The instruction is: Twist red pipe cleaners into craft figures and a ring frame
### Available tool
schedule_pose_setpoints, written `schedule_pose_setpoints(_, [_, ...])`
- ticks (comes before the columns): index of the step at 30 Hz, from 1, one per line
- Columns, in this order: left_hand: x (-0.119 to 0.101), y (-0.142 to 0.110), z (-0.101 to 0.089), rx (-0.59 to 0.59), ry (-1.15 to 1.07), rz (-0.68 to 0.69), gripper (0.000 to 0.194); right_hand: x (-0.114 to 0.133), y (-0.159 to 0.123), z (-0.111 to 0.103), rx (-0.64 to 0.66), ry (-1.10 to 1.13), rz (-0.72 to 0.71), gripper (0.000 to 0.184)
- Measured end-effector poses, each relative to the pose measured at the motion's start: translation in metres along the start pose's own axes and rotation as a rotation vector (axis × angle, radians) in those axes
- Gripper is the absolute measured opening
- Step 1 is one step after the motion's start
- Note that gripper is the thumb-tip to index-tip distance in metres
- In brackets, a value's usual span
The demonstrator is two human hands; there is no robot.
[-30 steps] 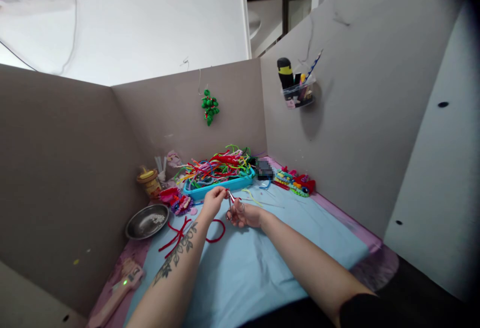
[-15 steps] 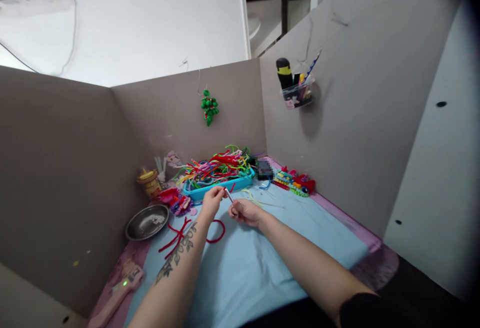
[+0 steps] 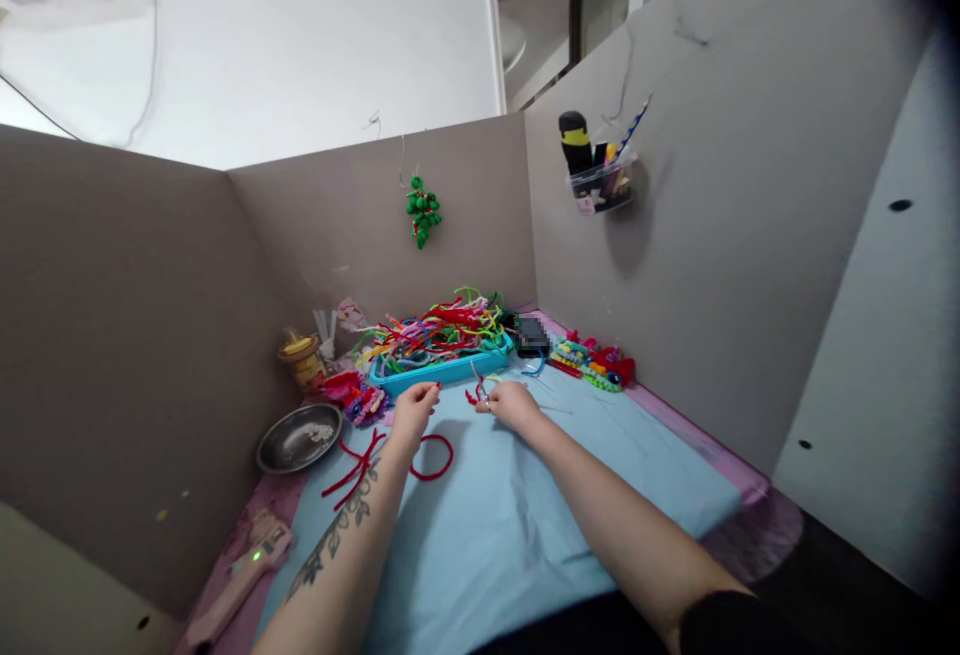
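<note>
My left hand (image 3: 415,409) rests low over the light-blue mat (image 3: 495,525), fingers pinched on the end of a red pipe cleaner (image 3: 437,459) that loops across the mat beside my wrist. My right hand (image 3: 512,403) is closed round small metal scissors (image 3: 477,378), whose tips point up toward the blue tray (image 3: 439,373). A short red piece (image 3: 471,397) lies between the two hands. More red pipe cleaners (image 3: 351,469) lie crossed on the mat left of my left forearm.
The blue tray is heaped with coloured pipe cleaners (image 3: 435,330). A steel bowl (image 3: 298,438), a yellow-lidded jar (image 3: 303,359) and a pink tool (image 3: 238,577) sit at left. Finished craft pieces (image 3: 594,362) lie at right. Grey partition walls carry a green ornament (image 3: 422,211) and a pen cup (image 3: 600,183).
Both hands have dropped toward the mat and drawn apart. The right hand has carried the scissors right, toward the tray. A short red piece now lies between the hands.
</note>
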State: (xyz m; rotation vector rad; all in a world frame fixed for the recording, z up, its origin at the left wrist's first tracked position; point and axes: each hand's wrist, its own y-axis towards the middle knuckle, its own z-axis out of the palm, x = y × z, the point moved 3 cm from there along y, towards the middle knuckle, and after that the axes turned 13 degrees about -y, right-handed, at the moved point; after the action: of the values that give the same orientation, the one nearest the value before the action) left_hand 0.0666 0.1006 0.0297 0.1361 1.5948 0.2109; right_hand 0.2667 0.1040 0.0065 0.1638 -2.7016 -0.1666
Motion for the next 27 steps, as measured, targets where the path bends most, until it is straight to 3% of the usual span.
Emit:
schedule_pose_setpoints(3, [0.007, -0.016, -0.017, -0.044, 0.016, -0.084, 0.031, 0.001, 0.001, 0.001, 0.095, -0.184, 0.011, 0.02])
schedule_pose_setpoints(5, [0.01, -0.028, -0.025, -0.027, 0.054, -0.061, 0.03, 0.005, -0.001, 0.004, 0.135, -0.219, 0.011, 0.016])
schedule_pose_setpoints(12, [0.005, -0.064, -0.03, -0.13, 0.416, 0.228, 0.017, 0.017, -0.007, 0.014, 0.139, -0.305, -0.062, 0.016])
schedule_pose_setpoints(19, [-0.011, -0.079, -0.021, -0.078, 0.736, 0.461, 0.013, 0.025, -0.014, 0.015, 0.034, -0.323, -0.024, 0.026])
schedule_pose_setpoints(21, [-0.013, -0.081, -0.019, -0.075, 0.806, 0.501, 0.015, 0.035, -0.023, 0.011, -0.092, -0.217, -0.116, 0.027])
schedule_pose_setpoints(24, [-0.015, -0.084, -0.016, -0.051, 0.84, 0.534, 0.016, 0.058, -0.043, 0.004, -0.327, 0.131, -0.417, 0.022])
schedule_pose_setpoints(27, [-0.015, -0.086, -0.014, -0.04, 0.812, 0.521, 0.016, 0.071, -0.054, 0.005, -0.37, 0.308, -0.527, 0.015])
